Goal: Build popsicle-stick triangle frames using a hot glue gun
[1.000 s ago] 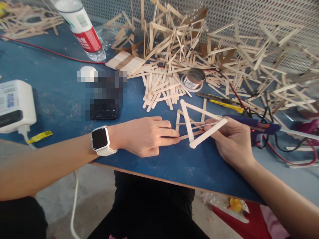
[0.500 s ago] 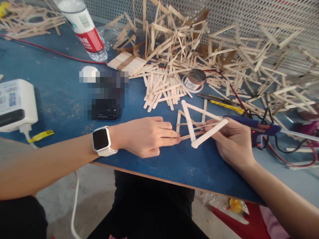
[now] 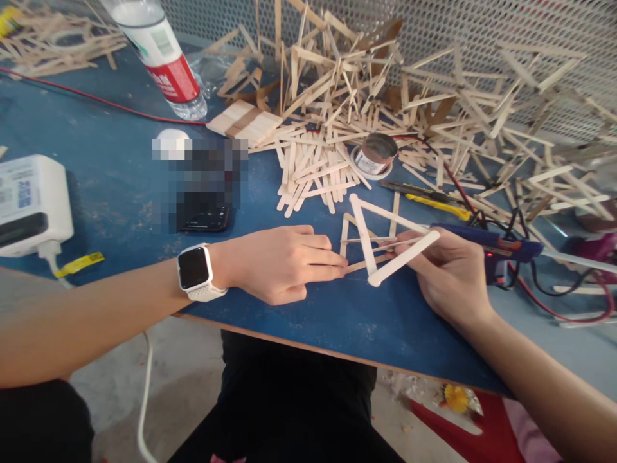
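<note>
My right hand (image 3: 450,273) pinches a frame of joined wooden sticks (image 3: 364,238) at its right corner. A triangle of pale sticks faces me, with more sticks behind it near the blue table (image 3: 308,325). My left hand (image 3: 284,263) lies palm down on the table, fingers stretched toward the frame. Its fingertips touch the left end of a low stick. A white watch (image 3: 195,267) is on my left wrist. Just right of my right hand lies a blue glue gun (image 3: 511,247) with a small red light.
Loose sticks (image 3: 313,164) and a tangled stick pile (image 3: 337,77) fill the back. A round tin (image 3: 378,154), a yellow cutter (image 3: 438,202), a bottle (image 3: 166,64), a dark phone (image 3: 207,217) and a white power block (image 3: 33,202) stand or lie around.
</note>
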Demonstrator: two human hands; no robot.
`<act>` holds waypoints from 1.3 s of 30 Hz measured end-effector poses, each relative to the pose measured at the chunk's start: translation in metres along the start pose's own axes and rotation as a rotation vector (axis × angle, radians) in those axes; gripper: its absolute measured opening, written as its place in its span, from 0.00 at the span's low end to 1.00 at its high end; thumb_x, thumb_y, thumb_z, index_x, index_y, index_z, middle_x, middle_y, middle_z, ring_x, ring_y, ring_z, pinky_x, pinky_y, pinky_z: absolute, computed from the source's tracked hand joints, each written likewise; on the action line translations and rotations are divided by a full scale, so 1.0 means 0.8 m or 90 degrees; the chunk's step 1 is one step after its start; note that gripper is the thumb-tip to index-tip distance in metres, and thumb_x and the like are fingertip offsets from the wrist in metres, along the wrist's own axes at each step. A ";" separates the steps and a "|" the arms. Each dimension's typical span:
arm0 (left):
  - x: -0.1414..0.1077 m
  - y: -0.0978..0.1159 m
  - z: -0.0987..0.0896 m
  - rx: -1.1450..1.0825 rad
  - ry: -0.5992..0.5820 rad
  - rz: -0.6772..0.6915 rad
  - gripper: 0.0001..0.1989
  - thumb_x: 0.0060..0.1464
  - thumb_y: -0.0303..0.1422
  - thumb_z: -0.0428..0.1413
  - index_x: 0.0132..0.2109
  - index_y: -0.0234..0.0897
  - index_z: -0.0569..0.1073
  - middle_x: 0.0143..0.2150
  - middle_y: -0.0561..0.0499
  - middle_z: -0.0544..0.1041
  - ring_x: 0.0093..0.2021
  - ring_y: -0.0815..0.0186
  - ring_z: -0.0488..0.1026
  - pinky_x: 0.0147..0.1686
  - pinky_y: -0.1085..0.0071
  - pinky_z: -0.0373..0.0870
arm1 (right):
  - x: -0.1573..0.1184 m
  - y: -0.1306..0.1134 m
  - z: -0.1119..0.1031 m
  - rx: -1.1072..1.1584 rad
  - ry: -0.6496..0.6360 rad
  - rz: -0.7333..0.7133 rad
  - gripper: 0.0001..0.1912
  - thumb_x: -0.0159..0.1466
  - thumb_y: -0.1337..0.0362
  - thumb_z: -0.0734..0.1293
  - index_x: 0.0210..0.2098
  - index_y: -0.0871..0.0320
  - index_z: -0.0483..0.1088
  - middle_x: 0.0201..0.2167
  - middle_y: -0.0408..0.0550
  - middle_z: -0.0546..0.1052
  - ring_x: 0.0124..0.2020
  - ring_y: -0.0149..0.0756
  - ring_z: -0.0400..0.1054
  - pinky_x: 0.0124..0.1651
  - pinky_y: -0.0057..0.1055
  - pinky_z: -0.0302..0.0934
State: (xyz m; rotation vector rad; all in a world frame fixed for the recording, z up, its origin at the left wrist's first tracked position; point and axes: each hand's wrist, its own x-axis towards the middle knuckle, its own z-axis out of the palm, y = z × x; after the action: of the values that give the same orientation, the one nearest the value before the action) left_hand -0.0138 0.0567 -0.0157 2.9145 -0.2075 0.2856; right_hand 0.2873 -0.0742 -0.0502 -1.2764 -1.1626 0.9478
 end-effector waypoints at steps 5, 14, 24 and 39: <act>0.000 0.000 0.001 -0.001 -0.004 -0.001 0.24 0.70 0.28 0.51 0.69 0.33 0.75 0.72 0.47 0.77 0.64 0.53 0.76 0.55 0.55 0.70 | 0.001 0.001 0.000 0.001 -0.006 -0.007 0.10 0.65 0.61 0.82 0.46 0.46 0.85 0.46 0.44 0.88 0.49 0.46 0.85 0.54 0.42 0.82; 0.000 0.000 -0.002 0.020 -0.006 0.005 0.25 0.69 0.28 0.53 0.69 0.34 0.75 0.71 0.47 0.78 0.61 0.53 0.77 0.52 0.55 0.71 | 0.000 -0.003 0.002 -0.015 -0.004 -0.007 0.10 0.65 0.60 0.81 0.46 0.46 0.85 0.45 0.44 0.88 0.48 0.47 0.86 0.52 0.42 0.83; 0.002 0.000 -0.004 0.031 -0.019 0.006 0.24 0.71 0.30 0.51 0.70 0.36 0.75 0.70 0.47 0.78 0.61 0.53 0.77 0.53 0.57 0.71 | -0.003 -0.012 0.000 -0.063 -0.006 -0.017 0.10 0.65 0.58 0.81 0.46 0.44 0.86 0.48 0.44 0.88 0.45 0.48 0.85 0.50 0.44 0.83; 0.002 0.002 -0.004 0.014 -0.004 0.003 0.25 0.67 0.29 0.56 0.69 0.39 0.76 0.70 0.47 0.79 0.60 0.51 0.77 0.51 0.57 0.73 | 0.002 -0.036 -0.004 -0.237 -0.013 -0.093 0.04 0.68 0.57 0.79 0.41 0.46 0.86 0.42 0.48 0.88 0.44 0.45 0.84 0.47 0.41 0.81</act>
State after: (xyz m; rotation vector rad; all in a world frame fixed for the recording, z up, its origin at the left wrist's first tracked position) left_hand -0.0129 0.0557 -0.0120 2.9377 -0.2129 0.2806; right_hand 0.2881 -0.0759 -0.0212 -1.4525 -1.4751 0.6566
